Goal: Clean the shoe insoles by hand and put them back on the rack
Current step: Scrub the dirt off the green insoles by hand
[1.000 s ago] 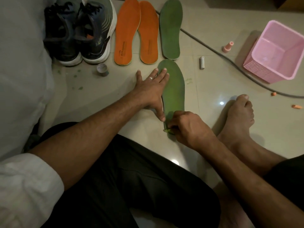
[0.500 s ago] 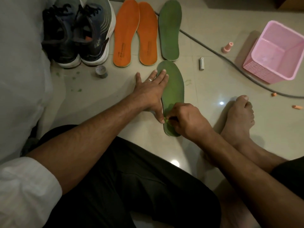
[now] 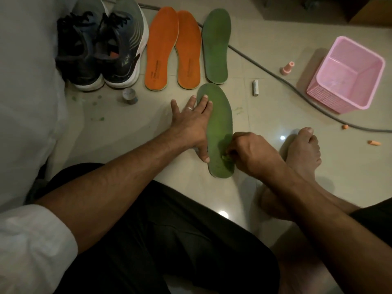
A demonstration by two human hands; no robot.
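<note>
The left hand (image 3: 192, 122) lies flat, fingers spread, pressing the left edge of the near green foam insole (image 3: 219, 124) to the pale tiled floor (image 3: 135, 128), apparently so it cannot slide. The right hand (image 3: 251, 154), fingers curled, seems to pinch a small green scrap at the heel end, probably picking off dirt; what it holds is unclear. At eleven o'clock stands a pair of dark running shoes (image 3: 104, 49). At two o'clock a pink plastic basket (image 3: 347, 77) lies tipped. At twelve lie two orange insoles (image 3: 174, 49) and a second green insole (image 3: 216, 45), laid side by side, likely awaiting their turn.
</note>
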